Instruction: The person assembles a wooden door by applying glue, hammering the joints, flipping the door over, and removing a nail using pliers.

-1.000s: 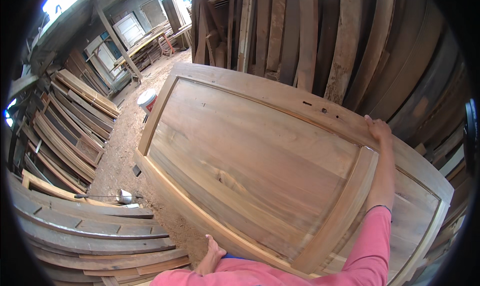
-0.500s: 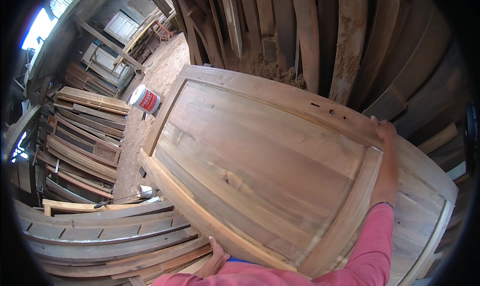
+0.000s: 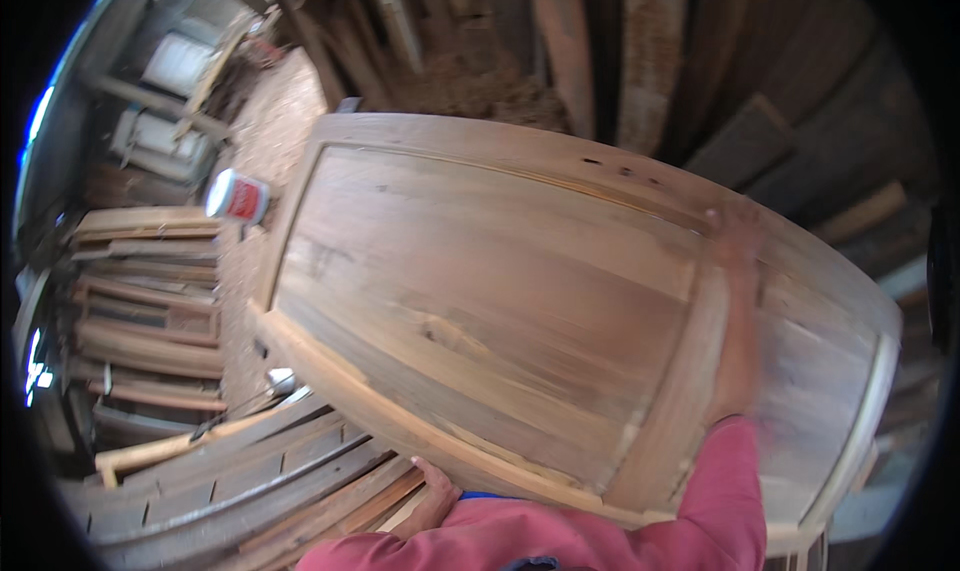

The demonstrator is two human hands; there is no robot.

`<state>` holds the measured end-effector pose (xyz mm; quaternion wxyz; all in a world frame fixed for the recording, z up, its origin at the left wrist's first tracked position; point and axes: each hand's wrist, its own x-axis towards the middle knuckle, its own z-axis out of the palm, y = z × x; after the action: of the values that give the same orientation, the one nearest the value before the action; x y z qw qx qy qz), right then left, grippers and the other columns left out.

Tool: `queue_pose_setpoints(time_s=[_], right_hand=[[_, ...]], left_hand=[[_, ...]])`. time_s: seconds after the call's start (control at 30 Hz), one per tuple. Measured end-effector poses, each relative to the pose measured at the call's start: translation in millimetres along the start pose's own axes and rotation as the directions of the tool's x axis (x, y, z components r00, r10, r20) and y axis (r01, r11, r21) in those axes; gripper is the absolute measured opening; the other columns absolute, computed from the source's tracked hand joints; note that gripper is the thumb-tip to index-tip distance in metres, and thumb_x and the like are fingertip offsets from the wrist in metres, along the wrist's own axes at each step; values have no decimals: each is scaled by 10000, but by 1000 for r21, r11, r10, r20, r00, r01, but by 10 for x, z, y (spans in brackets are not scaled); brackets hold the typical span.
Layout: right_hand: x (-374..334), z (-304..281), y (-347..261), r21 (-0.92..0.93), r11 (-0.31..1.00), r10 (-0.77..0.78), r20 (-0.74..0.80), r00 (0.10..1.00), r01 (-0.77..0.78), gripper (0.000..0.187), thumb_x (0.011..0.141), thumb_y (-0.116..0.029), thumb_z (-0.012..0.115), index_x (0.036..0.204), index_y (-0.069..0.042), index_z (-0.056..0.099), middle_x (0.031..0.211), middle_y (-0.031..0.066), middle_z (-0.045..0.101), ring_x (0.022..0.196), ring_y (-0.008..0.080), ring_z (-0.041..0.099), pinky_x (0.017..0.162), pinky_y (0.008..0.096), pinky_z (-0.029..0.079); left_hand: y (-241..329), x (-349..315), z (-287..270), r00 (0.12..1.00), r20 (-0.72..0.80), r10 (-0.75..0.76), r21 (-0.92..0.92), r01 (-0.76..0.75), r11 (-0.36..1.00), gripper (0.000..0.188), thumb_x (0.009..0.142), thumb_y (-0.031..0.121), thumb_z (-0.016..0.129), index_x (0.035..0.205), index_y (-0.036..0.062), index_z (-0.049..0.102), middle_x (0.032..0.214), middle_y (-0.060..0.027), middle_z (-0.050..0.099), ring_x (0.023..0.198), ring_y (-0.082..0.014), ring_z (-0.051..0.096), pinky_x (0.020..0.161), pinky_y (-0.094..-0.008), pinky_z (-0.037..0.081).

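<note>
A large panelled wooden door lies flat before me, with one big panel and another at the right beyond a crossbar. My right hand is stretched across the crossbar to the far rail and lies against the wood there. Motion smears its fingers, so I cannot see whether it holds anything. Low at the near edge, my left hand grips the door's side, with one digit showing and the others partly hidden. Slots and small holes show in the far rail.
A white bucket with a red label stands on the dusty floor beyond the door's left end, with a small pale container nearer. Stacked boards line the left, and more timber lies near my left hand. Upright planks lean behind the door.
My right hand has slid a little along the far rail, slightly toward the left and inward from the outer edge. The view has shifted; my left hand stays at the near edge.
</note>
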<state>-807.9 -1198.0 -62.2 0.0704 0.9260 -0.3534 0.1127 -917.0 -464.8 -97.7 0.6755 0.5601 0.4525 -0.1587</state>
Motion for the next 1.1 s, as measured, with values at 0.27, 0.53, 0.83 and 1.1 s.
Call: queue_pose_setpoints(time_s=[0.27, 0.53, 0.83, 1.1], right_hand=[[-3982, -1536, 135, 94, 767, 630, 79, 772, -635, 497, 951, -356, 537, 1308, -9, 526, 1340, 248, 498, 1331, 395, 376, 1110, 551, 265], [-6711, -1283, 1379, 63, -441, 861, 313, -401, -895, 781, 881, -531, 601, 1375, 52, 437, 1364, 275, 512, 1253, 412, 503, 1007, 595, 406], [-6652, -904, 644, 523, -846, 532, 820, -210, -102, 761, 964, -545, 503, 1452, 19, 348, 1447, 175, 456, 1289, 347, 483, 1049, 562, 402], [-6546, -1324, 605, 584, -772, 632, 748, -203, -251, 769, 967, -568, 475, 1429, 38, 377, 1410, 187, 497, 1251, 361, 522, 1017, 546, 434]], left_hand=[[-254, 493, -753, 990, 141, 17, 142, -38, 989, 862, 921, 746, 234, 1504, 115, 300, 1535, -100, 331, 1363, -322, 347, 1106, -484, 328], [175, 534, -575, 966, 245, -79, 194, 31, 981, 877, 908, 761, 235, 1503, 120, 299, 1534, -100, 332, 1359, -322, 350, 1099, -493, 330], [426, 460, -610, 955, 275, -114, 322, 20, 946, 895, 893, 778, 237, 1503, 126, 299, 1533, -100, 332, 1353, -322, 354, 1091, -504, 334], [440, 473, -566, 950, 274, -151, 288, 68, 955, 910, 881, 793, 238, 1503, 131, 298, 1531, -99, 332, 1349, -322, 358, 1085, -514, 336]])
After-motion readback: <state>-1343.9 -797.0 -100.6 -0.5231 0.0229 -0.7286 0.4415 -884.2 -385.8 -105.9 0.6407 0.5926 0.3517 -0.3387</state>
